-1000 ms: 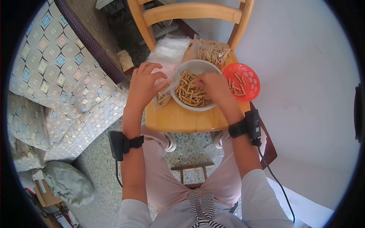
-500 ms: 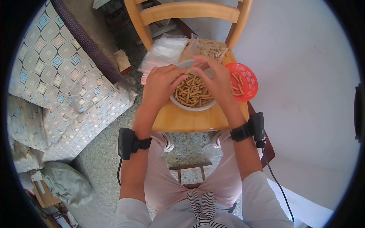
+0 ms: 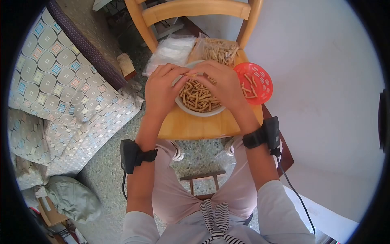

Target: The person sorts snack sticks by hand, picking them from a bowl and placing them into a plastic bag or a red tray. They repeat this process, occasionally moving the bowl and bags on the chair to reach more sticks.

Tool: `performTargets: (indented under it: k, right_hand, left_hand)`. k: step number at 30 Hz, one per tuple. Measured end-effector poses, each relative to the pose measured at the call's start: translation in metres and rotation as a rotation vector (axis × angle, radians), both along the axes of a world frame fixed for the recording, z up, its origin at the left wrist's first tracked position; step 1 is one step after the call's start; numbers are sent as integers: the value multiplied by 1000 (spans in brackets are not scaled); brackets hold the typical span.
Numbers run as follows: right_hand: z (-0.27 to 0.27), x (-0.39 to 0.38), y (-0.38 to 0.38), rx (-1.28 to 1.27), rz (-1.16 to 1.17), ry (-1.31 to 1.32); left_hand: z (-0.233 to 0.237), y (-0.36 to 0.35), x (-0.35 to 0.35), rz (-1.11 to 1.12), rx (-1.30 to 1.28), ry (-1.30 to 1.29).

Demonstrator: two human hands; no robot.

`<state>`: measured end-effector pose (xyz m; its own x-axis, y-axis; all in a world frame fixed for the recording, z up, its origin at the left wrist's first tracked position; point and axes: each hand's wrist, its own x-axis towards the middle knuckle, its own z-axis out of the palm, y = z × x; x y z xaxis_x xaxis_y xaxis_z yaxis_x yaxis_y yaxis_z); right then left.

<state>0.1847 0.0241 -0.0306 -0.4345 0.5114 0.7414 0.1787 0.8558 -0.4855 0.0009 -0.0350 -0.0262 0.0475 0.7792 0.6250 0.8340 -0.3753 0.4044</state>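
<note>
A pale round bowl (image 3: 201, 114) full of short brown stick-like pieces (image 3: 199, 96) rests on a wooden chair seat (image 3: 191, 129). Over its far part, my left hand (image 3: 161, 88) and my right hand (image 3: 226, 84) meet at the fingertips, both closed in a pinch. Between them shows a bit of a small brownish stick piece (image 3: 191, 75), mostly covered by the fingers. To the right of my right hand, a red perforated plastic basket (image 3: 266, 84) holds several of the same sticks.
Behind the bowl lie a stack of clear plastic bags (image 3: 170, 53) and a clear bag of sticks (image 3: 220, 52). The chair's backrest (image 3: 197, 12) rises at the far side. A white wall (image 3: 321, 93) stands right; a patterned cloth-covered piece of furniture (image 3: 69, 89) is left.
Both hands have shifted slightly left in view, still pinched together over the bowl. The chair and its contents also appear shifted left and up, as the view moved. The small piece is now more hidden.
</note>
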Motion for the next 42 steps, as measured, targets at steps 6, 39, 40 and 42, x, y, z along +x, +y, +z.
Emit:
performTargets:
  k: [6, 39, 40, 42]
  right_hand:
    - [3, 6, -2, -129, -64, -105]
    - [-57, 4, 5, -353, 3, -706]
    - [-55, 7, 6, -344, -16, -643]
    - [-47, 9, 9, -334, -32, -579]
  left_hand:
    - [9, -5, -2, -40, 6, -77]
    - [-14, -5, -54, 107, -358, 320]
    - [-13, -5, -54, 108, -359, 320]
    - [-10, -2, -55, 139, -435, 305]
